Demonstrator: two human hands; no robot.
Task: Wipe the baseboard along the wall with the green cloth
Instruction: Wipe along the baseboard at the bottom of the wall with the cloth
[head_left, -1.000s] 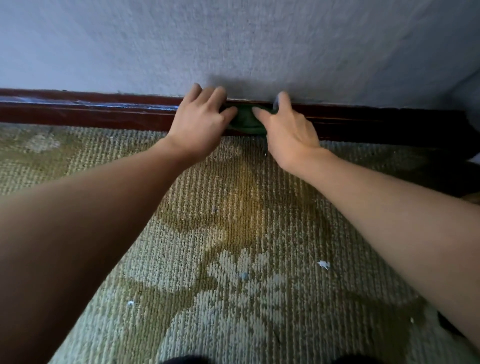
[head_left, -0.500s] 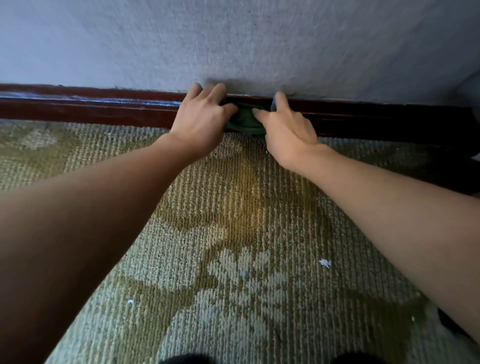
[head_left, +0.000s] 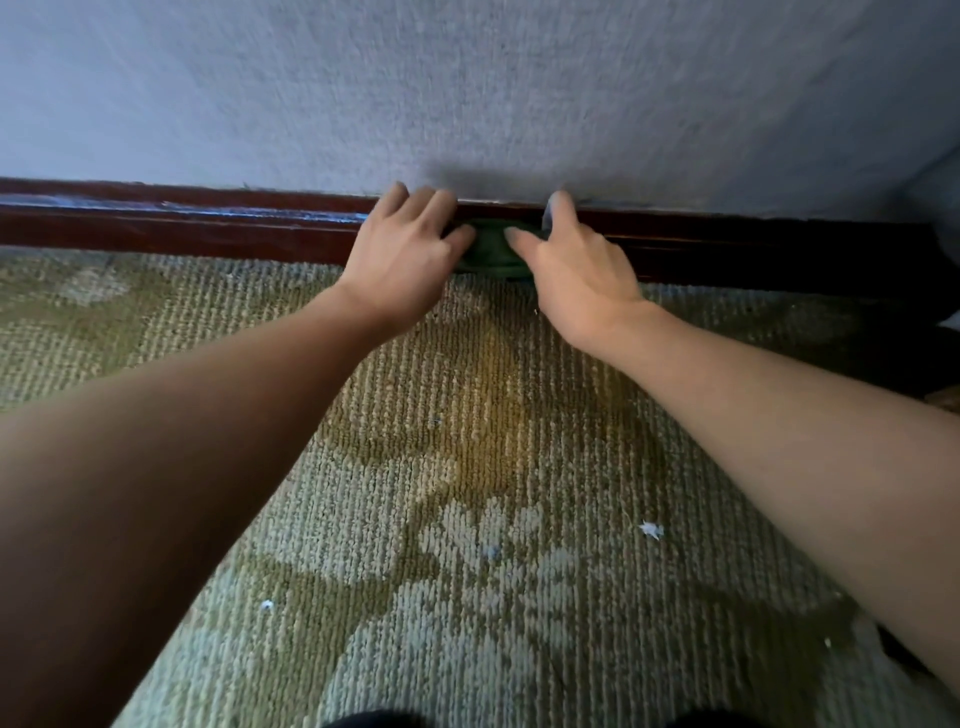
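A dark red-brown baseboard (head_left: 208, 228) runs along the foot of the pale grey wall (head_left: 467, 88). The green cloth (head_left: 491, 249) is bunched against the baseboard between my two hands, mostly hidden by them. My left hand (head_left: 408, 254) holds its left side, fingers over the top of the baseboard and thumb on the cloth. My right hand (head_left: 571, 265) holds its right side, thumb on the cloth and index finger pointing up at the baseboard's top edge.
A green and beige patterned carpet (head_left: 467, 467) covers the floor up to the baseboard, with small white specks (head_left: 650, 529) on it. The right end of the baseboard lies in dark shadow (head_left: 883, 270). Dark shapes show at the bottom edge.
Both hands and the cloth have shifted only slightly along the baseboard; the grip looks the same.
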